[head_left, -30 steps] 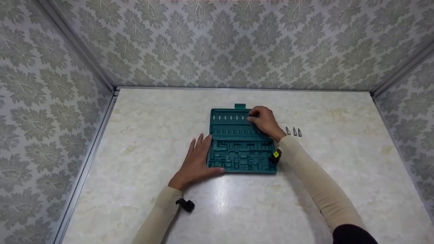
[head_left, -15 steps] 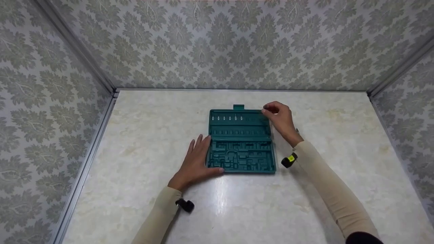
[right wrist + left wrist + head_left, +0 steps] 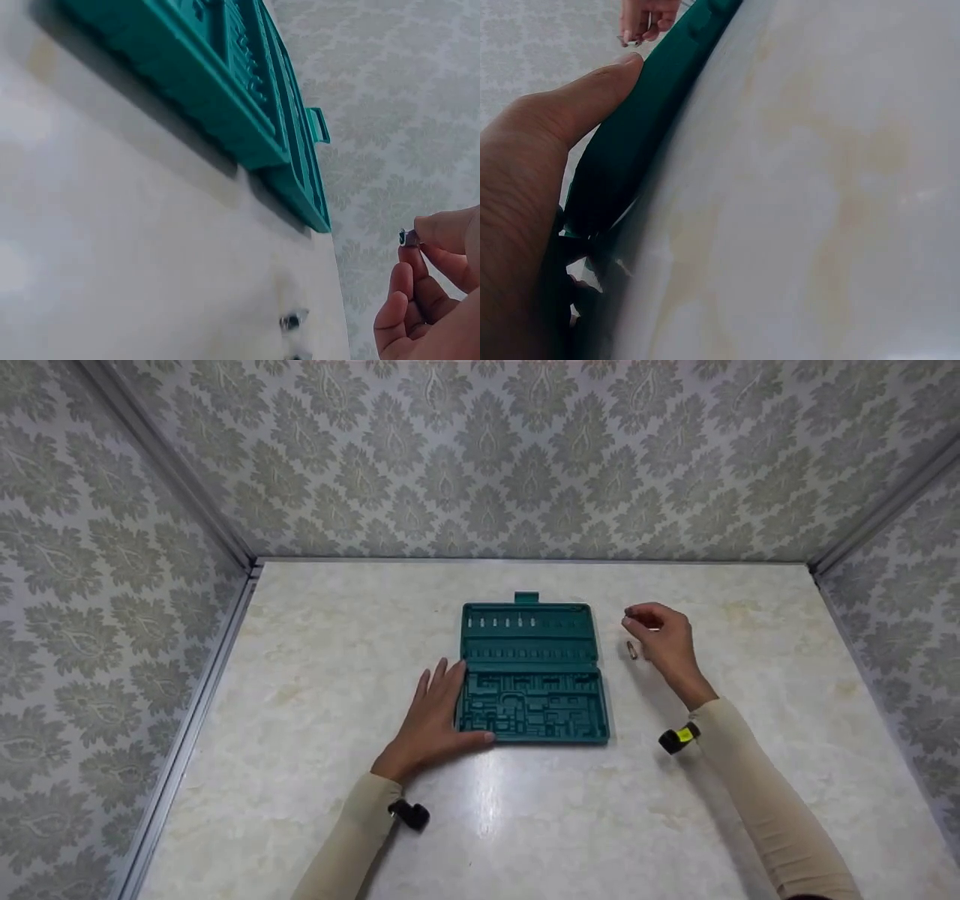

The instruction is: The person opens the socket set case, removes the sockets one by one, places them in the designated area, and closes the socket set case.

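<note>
A teal moulded tool case [image 3: 529, 666] lies unfolded on the table, with several small metal pieces [image 3: 507, 622] standing in a row in its upper half. My left hand [image 3: 431, 720] rests against the case's left side and front corner, fingers straight. In the left wrist view, its thumb [image 3: 604, 94] lies along the case's edge. To the right of the case, my right hand [image 3: 664, 641] pinches a small metal socket [image 3: 408, 238] between thumb and finger, above the table. Below that hand, another small socket [image 3: 632, 650] lies on the table; the right wrist view shows a second one [image 3: 298, 356] nearby.
The pale marbled table [image 3: 337, 660] extends around the case. A patterned wall [image 3: 487, 457] rises at its back edge, with side walls left and right. The case's latch tab [image 3: 526, 597] sticks out at the back.
My right hand has moved right, from the lid's row of pieces to above the table beside the case, with the socket. The left hand stays in place.
</note>
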`<action>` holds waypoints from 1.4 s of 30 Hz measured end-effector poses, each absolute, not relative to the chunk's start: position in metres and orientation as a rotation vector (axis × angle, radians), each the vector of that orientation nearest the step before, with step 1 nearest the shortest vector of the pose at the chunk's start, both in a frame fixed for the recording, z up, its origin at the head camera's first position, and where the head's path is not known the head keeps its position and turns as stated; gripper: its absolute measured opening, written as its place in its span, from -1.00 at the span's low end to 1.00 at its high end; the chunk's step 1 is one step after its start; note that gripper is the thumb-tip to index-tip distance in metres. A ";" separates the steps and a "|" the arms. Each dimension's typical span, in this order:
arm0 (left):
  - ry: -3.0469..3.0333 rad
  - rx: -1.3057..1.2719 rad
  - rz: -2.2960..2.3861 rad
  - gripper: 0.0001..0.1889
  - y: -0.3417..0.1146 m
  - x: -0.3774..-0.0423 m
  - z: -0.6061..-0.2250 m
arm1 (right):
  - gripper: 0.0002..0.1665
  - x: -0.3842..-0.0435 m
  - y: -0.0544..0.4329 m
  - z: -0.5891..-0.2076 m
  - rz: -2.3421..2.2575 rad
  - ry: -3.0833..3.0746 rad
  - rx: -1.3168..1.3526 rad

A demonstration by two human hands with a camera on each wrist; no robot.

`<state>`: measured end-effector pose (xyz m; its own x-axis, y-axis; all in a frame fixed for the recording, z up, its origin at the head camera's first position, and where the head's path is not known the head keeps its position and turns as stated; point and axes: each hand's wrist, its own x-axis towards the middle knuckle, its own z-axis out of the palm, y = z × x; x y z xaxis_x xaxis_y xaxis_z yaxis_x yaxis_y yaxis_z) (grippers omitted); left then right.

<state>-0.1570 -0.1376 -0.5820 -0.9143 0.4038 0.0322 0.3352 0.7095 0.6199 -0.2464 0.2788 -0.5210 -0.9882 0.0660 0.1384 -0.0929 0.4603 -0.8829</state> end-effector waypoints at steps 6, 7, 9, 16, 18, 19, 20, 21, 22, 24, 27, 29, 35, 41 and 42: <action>2.795 0.594 0.994 0.44 -0.138 -0.156 -0.582 | -0.61 -0.234 0.301 -0.527 1.570 -2.537 -0.019; 2.794 0.595 0.994 0.45 -0.138 -0.156 -0.582 | -0.60 -0.232 0.304 -0.528 1.563 -2.538 -0.026; 2.794 0.596 0.995 0.45 -0.138 -0.156 -0.582 | -0.60 -0.227 0.311 -0.531 1.549 -2.541 -0.045; 2.799 0.586 0.992 0.44 -0.137 -0.156 -0.583 | -0.60 -0.215 0.331 -0.546 1.550 -2.559 -0.132; 2.796 0.581 0.991 0.44 -0.137 -0.156 -0.583 | -0.60 -0.212 0.335 -0.549 1.539 -2.571 -0.167; 2.794 0.578 0.990 0.44 -0.136 -0.156 -0.583 | -0.60 -0.210 0.338 -0.551 1.531 -2.577 -0.185; 2.794 0.577 0.990 0.44 -0.136 -0.156 -0.583 | -0.60 -0.209 0.340 -0.552 1.519 -2.588 -0.200; 2.794 0.578 0.988 0.44 -0.136 -0.156 -0.583 | -0.60 -0.208 0.342 -0.553 1.503 -2.601 -0.216; 2.795 0.579 0.987 0.44 -0.136 -0.156 -0.584 | -0.60 -0.207 0.344 -0.554 1.486 -2.616 -0.228; 2.795 0.579 0.990 0.44 -0.137 -0.156 -0.584 | -0.61 -0.205 0.347 -0.555 1.465 -2.638 -0.236; 2.794 0.579 0.994 0.44 -0.137 -0.157 -0.584 | -0.62 -0.204 0.349 -0.556 1.405 -2.682 -0.232; 2.790 0.581 1.001 0.44 -0.137 -0.156 -0.583 | -0.63 -0.205 0.348 -0.556 1.374 -2.705 -0.230; 2.784 0.584 1.020 0.44 -0.137 -0.156 -0.583 | -0.63 -0.207 0.342 -0.555 1.321 -2.734 -0.279; 2.790 0.600 1.019 0.44 -0.138 -0.156 -0.584 | -0.66 -0.210 0.338 -0.557 1.297 -2.726 -0.320; 2.793 0.605 1.014 0.43 -0.138 -0.156 -0.584 | -0.66 -0.210 0.337 -0.558 1.301 -2.722 -0.321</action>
<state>-0.1557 -0.1381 -0.5838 -0.9146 0.4031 0.0322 0.3299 0.6977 0.6360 -0.2102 0.3374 -0.5581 -0.9719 0.2351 0.0060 0.1431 0.6113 -0.7784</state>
